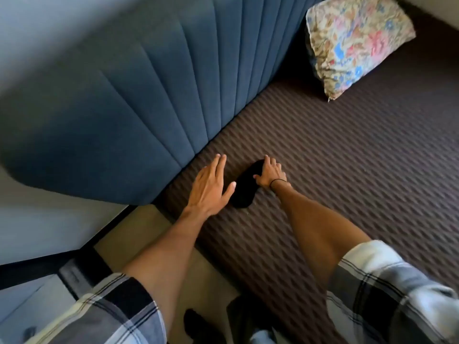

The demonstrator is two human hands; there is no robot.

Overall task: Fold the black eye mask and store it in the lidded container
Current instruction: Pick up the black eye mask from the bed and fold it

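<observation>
The black eye mask [244, 188] lies on the brown ribbed bedspread [347, 170] near the blue headboard. My right hand [269, 172] presses down on the mask's far end, fingers curled over its edge. My left hand [211, 186] hovers flat and open just left of the mask, thumb close to its side, holding nothing. No lidded container shows in this view.
A padded blue headboard [149, 95] runs along the bed's left side. A floral pillow [357, 43] leans at the far right corner. A white bedside unit [37, 281] and a strip of floor sit at the lower left.
</observation>
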